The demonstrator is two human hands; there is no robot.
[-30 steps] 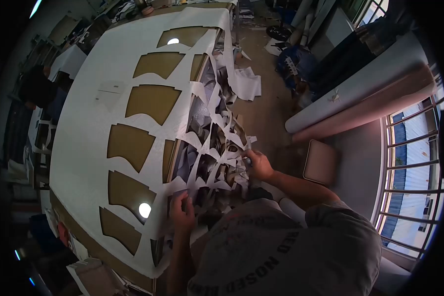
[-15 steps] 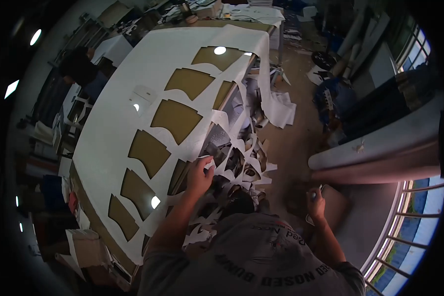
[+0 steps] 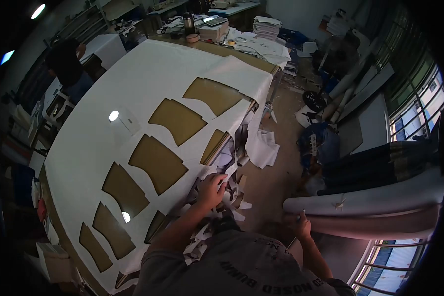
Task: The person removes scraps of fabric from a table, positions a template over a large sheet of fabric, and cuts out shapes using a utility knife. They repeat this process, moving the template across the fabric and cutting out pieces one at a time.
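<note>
A white sheet with several curved cut-outs covers the large table, and the brown surface shows through the openings. At the sheet's right edge, my left hand is closed on a narrow white strip of the sheet material. My right hand hangs low on the right, away from the table. Its fingers are curled, and what they hold, if anything, is too dark to make out. Below the left hand lie loose white offcuts. A flap of the sheet hangs from the table's far right side.
Two long rolls, one grey and one pinkish, lie at right by the barred window. A flask, a paper stack and papers are at the back. A person bends over another table at left.
My view has shifted, showing more of the far end. My left hand has moved forward along the table edge with the white strip. The right hand remains low at right.
</note>
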